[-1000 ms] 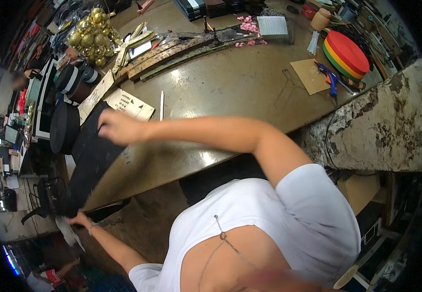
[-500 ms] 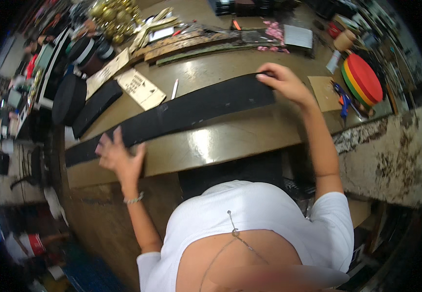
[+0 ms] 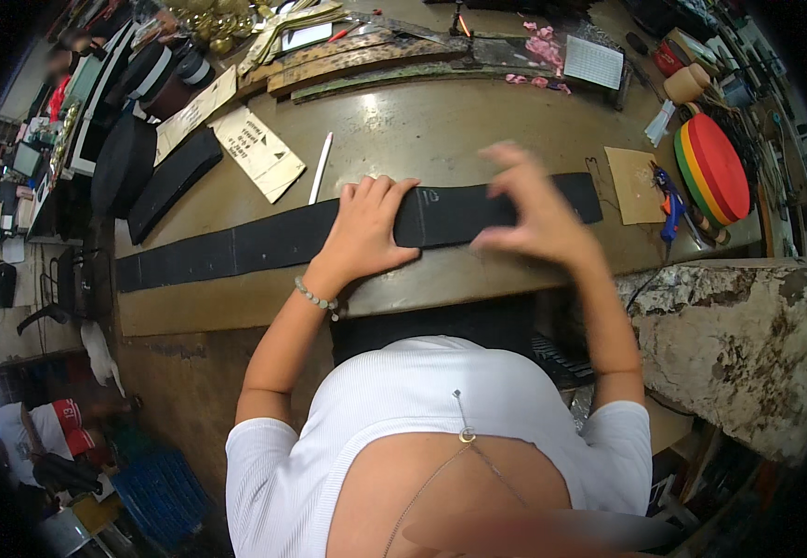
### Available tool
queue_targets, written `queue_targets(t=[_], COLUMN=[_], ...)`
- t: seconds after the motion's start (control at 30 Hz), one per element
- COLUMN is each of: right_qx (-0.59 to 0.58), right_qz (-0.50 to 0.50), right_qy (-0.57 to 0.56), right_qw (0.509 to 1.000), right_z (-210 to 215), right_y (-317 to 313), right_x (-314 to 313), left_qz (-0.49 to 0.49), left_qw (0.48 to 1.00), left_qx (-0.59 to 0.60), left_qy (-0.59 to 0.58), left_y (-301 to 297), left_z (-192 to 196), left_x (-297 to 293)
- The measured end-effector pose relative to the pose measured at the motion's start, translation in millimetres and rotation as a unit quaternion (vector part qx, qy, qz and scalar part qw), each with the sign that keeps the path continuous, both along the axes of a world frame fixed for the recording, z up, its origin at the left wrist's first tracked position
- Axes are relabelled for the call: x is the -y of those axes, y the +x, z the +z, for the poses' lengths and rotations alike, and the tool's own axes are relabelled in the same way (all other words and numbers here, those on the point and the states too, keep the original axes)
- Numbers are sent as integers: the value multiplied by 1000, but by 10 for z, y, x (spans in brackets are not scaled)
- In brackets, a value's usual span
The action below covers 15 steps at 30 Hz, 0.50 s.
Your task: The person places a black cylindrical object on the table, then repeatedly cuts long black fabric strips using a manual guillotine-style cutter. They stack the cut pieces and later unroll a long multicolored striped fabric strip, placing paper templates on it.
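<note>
A long black strip [image 3: 264,245] with pale marks lies flat across the worktable. My left hand [image 3: 363,228] presses down on its middle, with the fingers over the far edge and the thumb stretched along the near edge. Over the strip's right part hovers my right hand [image 3: 541,216], its fingers apart and blurred by motion; nothing shows in it. Beyond the strip lies a white pen [image 3: 321,167], and to its left a tan card pattern [image 3: 257,156] with writing.
A shorter black piece [image 3: 176,186] and a round black form [image 3: 125,167] sit at the left. Wooden boards [image 3: 366,67] line the back. At the right are a brown card [image 3: 633,186], a blue glue gun [image 3: 671,206] and a striped round piece [image 3: 712,169].
The strip has turned over or shifted, now lower at its right end and showing marks. My left hand has moved right to its middle; my right hand has let go of the end.
</note>
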State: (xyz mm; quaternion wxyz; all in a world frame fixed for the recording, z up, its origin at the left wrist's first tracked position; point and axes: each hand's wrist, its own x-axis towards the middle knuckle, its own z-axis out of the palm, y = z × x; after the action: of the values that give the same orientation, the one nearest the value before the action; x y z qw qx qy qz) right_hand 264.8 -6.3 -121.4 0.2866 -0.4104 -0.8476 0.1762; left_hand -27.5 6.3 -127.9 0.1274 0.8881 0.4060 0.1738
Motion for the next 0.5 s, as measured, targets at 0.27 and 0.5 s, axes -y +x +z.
queue_targets(t=[0.27,0.5], right_qx=[84,338], right_qz=[115,-50], right_qy=[-61,346], right_qw=[988,874], right_z=[-56,996], right_y=[-279,33], right_x=[-358,-458], left_qz=[-24,2], left_qw=[995,983], left_qx=[95,71], left_qy=[-16,168], left_y=[58,309], left_z=[95,357], left_x=[-157,-682])
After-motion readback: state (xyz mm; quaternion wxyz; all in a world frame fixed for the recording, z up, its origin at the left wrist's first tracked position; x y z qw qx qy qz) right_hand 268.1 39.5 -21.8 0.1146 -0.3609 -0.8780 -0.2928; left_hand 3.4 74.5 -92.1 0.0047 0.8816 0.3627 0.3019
